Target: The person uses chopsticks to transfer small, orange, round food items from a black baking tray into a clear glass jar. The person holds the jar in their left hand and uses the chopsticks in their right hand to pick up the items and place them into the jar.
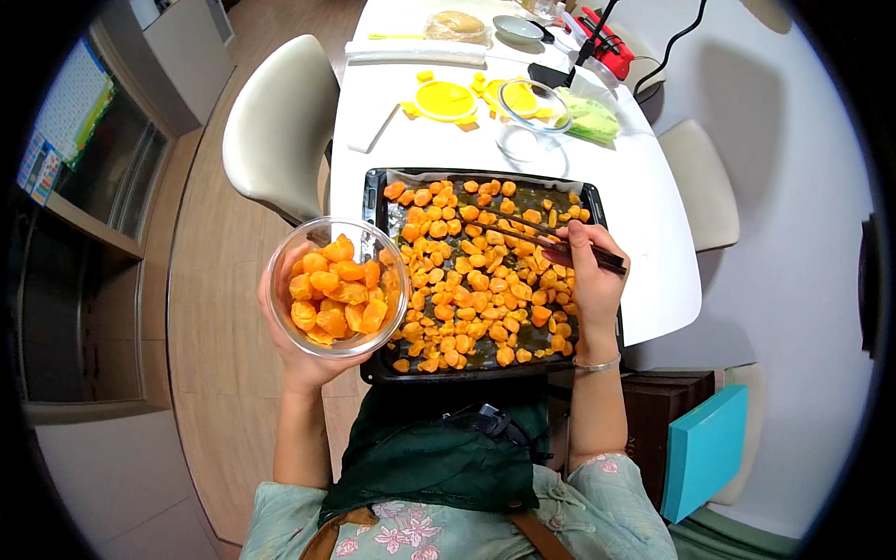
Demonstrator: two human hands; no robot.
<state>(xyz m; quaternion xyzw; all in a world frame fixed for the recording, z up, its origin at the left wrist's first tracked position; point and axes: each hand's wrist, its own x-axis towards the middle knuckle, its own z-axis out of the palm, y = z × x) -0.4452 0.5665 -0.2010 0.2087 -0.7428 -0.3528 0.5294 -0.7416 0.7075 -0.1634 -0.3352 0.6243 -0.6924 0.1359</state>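
Note:
My left hand holds a round glass bowl by its side and underside, left of the baking tray. Several orange, sliced, rounded food pieces fill part of it. My right hand grips dark chopsticks over the right side of the tray. Their tips point left, close to pieces in the tray's upper part; whether they pinch one cannot be told. Many similar orange pieces lie spread over the black baking tray, whose lining paper shows along the back edge.
The white table carries yellow lids, a clear glass container, a green packet, a white roll and a grey bowl. Chairs stand at both sides. A turquoise box is at lower right.

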